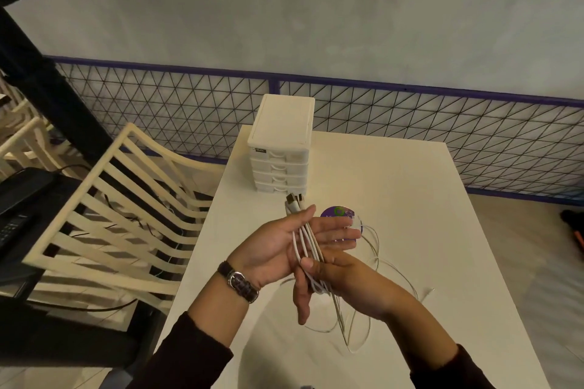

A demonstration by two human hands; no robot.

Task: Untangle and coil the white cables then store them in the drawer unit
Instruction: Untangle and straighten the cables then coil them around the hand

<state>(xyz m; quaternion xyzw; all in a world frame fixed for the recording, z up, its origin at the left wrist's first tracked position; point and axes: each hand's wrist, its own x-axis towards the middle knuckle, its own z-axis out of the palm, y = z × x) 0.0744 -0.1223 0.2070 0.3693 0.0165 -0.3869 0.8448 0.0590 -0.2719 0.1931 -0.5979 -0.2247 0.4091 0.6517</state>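
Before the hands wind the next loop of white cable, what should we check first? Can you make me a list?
1. Cable bundle lies across the open left hand: ok.
2. Right hand pinches the strands low down: ok.
3. Plugs together at the top: ok.
4. Loose cable trailing on the table free of knots: cannot tell.
5. Purple disc clear of the loose loops: not ok, a strand runs beside it.
6. Drawer unit open for storing: not ok, all drawers shut.
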